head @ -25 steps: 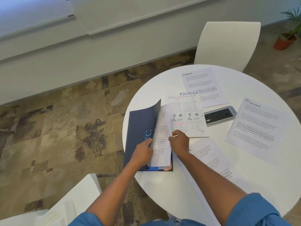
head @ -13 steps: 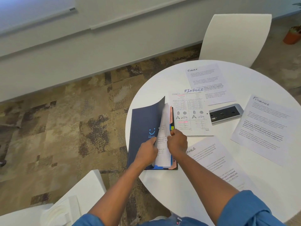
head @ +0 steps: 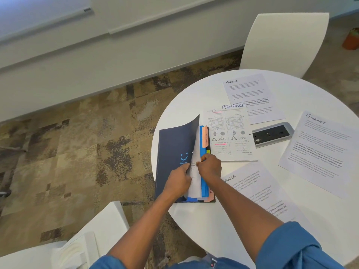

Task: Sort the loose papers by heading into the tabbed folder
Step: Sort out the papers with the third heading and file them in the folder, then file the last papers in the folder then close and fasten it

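The round white table runs out past the picture's right edge; the orange plant pot at the top right is likewise cut off; body print on the white sheet headed FINANCE by the table's right edge is too blurred to read; the right forearm hides the first letters of the heading on the near white sheet; writing on the folder's peach-coloured paper tab is too small to make out.
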Demonstrator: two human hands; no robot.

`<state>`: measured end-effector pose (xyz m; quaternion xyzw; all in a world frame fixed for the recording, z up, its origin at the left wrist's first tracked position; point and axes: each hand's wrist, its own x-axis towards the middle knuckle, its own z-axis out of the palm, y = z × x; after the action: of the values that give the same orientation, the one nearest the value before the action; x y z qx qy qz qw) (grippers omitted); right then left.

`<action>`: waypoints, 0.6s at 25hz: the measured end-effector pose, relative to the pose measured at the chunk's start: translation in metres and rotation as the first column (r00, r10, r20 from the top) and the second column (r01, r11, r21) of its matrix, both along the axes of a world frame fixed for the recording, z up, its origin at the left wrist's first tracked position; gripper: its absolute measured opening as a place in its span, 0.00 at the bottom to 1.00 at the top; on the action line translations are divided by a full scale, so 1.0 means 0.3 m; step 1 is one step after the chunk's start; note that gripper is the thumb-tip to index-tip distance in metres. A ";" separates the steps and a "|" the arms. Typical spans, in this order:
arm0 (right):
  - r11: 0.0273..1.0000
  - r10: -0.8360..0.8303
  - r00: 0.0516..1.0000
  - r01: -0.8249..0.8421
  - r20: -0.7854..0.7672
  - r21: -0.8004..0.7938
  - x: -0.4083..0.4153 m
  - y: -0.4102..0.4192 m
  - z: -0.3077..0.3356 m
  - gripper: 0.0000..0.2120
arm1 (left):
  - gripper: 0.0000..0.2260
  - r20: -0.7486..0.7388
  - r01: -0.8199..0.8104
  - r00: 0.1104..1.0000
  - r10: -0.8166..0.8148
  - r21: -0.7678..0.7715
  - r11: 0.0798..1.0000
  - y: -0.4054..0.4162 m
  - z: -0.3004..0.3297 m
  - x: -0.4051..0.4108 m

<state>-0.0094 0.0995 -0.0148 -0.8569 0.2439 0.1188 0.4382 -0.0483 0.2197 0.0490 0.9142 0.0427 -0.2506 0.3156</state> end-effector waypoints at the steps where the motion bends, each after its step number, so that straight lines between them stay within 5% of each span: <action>1: 1.000 0.029 1.000 -0.029 -0.010 0.007 0.000 -0.008 -0.007 0.07 | 0.19 -0.010 -0.002 1.000 0.002 -0.001 1.000 0.004 -0.009 -0.001; 9: 0.925 0.134 0.977 -0.063 -0.165 0.375 -0.080 -0.141 -0.024 0.07 | 0.14 -0.025 0.002 1.000 -0.002 0.025 1.000 -0.039 -0.107 0.006; 15: 0.930 0.043 0.980 0.031 -0.194 0.366 -0.215 -0.376 -0.003 0.06 | 0.04 -0.003 0.052 0.999 -0.052 0.208 0.977 -0.167 -0.177 -0.011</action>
<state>-0.0738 -0.0134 -0.0159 -0.7446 0.2574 0.2485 0.5636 -0.0518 0.1697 -0.0040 0.9433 0.0444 -0.2520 0.2115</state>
